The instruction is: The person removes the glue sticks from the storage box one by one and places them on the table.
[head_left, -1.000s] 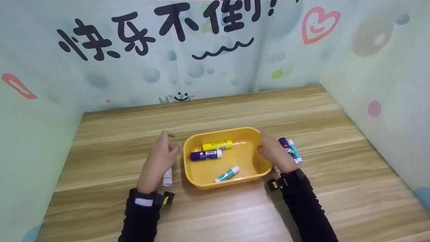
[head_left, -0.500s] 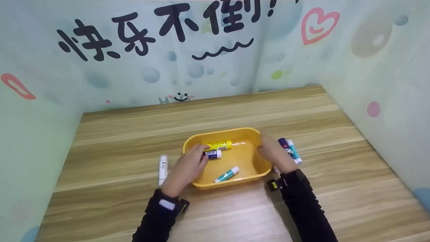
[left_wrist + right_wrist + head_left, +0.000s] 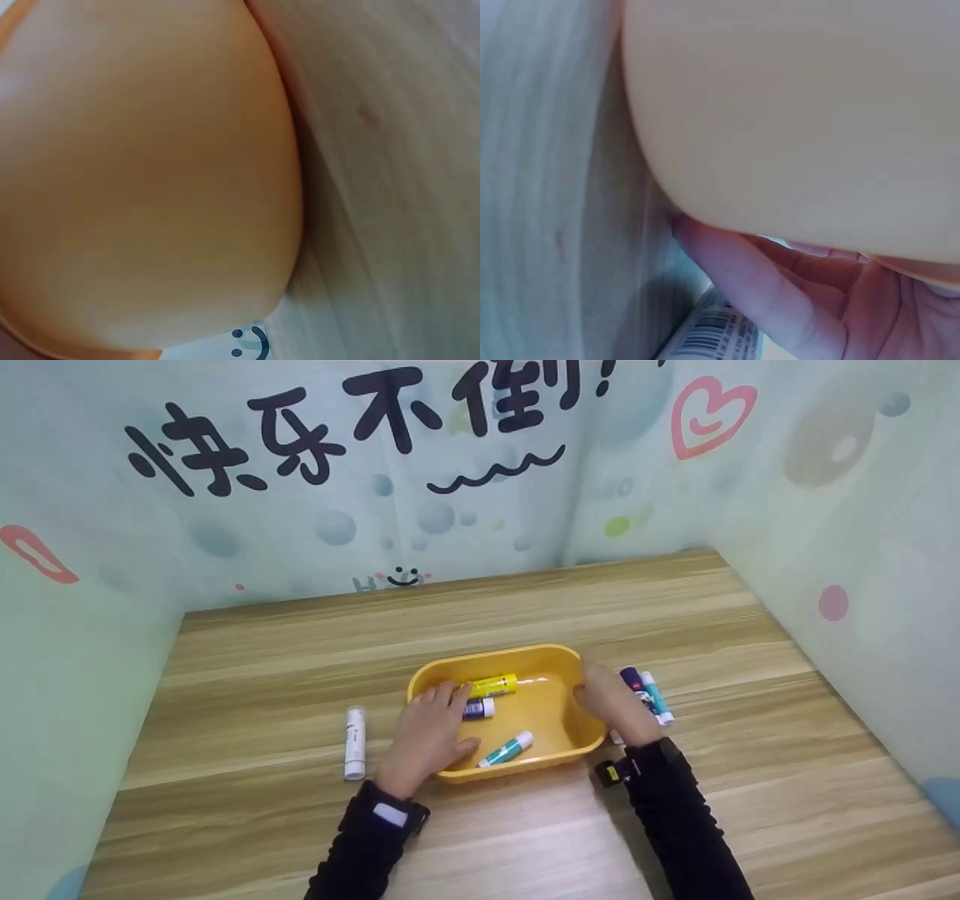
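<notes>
A yellow plastic basin (image 3: pixel 555 739) stands mid-table. My left hand (image 3: pixel 427 731) reaches over its left rim, fingers spread and thumb apart. Its fingers partly cover a dark purple glue stick (image 3: pixel 480 709) and overlap the end of a yellow glue stick (image 3: pixel 496 685), both lying inside. Near the basin's front wall lies a teal-and-white glue stick (image 3: pixel 506 749). My right hand (image 3: pixel 611 697) grips the right rim, thumb inside; the right wrist view shows its fingers (image 3: pixel 757 281) against the outer wall. In the left wrist view, the basin's wall (image 3: pixel 150 180) fills most of the picture.
On the wooden table (image 3: pixel 247 697), a white glue stick (image 3: pixel 355 742) lies left of the basin. Beyond the right hand are a purple glue stick (image 3: pixel 631 678) and a teal one (image 3: pixel 658 699). A barcoded tube (image 3: pixel 716 330) lies below the right fingers. Printed cloth walls (image 3: pixel 480 532) enclose the table.
My left hand has moved right from beside the white glue stick to inside the basin, and its fingers have spread. The white glue stick has shifted slightly left. The right hand has stayed put.
</notes>
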Demonstrator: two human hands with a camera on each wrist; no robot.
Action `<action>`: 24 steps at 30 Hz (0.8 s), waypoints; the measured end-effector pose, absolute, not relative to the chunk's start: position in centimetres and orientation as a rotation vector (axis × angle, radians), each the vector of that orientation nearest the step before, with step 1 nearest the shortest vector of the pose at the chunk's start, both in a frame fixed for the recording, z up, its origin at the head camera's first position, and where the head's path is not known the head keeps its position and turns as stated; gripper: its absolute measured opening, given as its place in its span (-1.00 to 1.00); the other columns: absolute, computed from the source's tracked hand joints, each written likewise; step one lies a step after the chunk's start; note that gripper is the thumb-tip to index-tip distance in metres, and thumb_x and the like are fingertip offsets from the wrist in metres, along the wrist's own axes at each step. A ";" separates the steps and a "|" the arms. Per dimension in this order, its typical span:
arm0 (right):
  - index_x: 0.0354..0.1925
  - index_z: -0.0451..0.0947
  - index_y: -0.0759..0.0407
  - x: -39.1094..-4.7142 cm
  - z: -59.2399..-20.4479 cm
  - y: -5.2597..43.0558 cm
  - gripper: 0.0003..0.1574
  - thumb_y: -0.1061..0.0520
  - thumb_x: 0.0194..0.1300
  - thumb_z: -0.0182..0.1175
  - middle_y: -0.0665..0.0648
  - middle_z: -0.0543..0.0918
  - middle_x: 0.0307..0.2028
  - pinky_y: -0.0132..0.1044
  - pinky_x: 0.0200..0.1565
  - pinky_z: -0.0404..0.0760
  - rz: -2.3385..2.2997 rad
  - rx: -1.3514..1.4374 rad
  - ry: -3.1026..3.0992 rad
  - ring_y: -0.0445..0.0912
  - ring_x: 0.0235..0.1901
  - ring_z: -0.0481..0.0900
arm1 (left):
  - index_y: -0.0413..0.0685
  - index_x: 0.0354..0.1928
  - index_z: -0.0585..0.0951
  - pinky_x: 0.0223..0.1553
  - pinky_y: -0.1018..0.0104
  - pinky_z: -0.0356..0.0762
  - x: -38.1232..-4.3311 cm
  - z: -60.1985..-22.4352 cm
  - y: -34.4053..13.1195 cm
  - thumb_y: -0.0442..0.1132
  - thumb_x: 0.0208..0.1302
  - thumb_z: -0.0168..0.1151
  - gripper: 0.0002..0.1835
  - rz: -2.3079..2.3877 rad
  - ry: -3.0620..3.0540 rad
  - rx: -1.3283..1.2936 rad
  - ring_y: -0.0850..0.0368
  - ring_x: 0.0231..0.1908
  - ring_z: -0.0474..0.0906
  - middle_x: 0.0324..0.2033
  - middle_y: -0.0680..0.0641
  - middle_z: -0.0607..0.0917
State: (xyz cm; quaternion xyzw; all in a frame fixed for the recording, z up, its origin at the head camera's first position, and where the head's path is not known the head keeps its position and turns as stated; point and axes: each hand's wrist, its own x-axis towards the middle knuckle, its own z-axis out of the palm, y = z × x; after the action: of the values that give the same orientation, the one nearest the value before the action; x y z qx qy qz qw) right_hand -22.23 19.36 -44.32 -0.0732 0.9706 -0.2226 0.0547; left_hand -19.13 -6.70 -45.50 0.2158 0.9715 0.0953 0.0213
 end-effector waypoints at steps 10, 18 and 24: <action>0.14 0.20 0.43 -22.2 -44.3 19.5 -0.47 0.29 0.19 -0.07 0.43 0.53 -0.13 0.00 -0.11 0.48 -0.687 -0.220 2.940 0.15 -0.21 0.48 | 0.00 0.09 0.50 -0.10 0.14 0.38 -19.0 -45.5 -6.6 -0.03 0.30 -0.03 -0.61 0.427 3.104 0.716 -0.02 -0.13 0.41 -0.16 -0.12 0.53; 0.14 0.22 0.41 -22.2 -44.3 19.5 -0.49 0.30 0.20 -0.06 0.41 0.54 -0.12 -0.02 -0.11 0.48 -0.717 -0.214 2.925 0.13 -0.21 0.47 | 0.06 -0.04 0.47 -0.09 0.14 0.36 -19.0 -45.7 -6.6 -0.20 0.14 0.18 -0.69 0.446 3.082 0.741 -0.03 -0.17 0.53 -0.23 -0.07 0.65; 0.12 0.25 0.38 -22.2 -44.4 19.4 -0.51 0.31 0.20 -0.05 0.39 0.54 -0.12 -0.02 -0.10 0.48 -0.744 -0.211 2.927 0.12 -0.21 0.47 | 0.00 -0.05 0.47 -0.14 0.17 0.34 -19.1 -45.7 -6.3 -0.07 0.12 0.21 -0.65 0.395 3.083 0.650 0.02 -0.25 0.52 -0.31 -0.04 0.64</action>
State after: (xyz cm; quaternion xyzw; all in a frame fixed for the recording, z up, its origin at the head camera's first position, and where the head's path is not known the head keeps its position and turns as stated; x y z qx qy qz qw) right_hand -22.17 19.44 -44.35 -0.0697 0.9652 -0.2454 0.0571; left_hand -19.15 -6.34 -45.74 0.2046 0.9707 0.1245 -0.0171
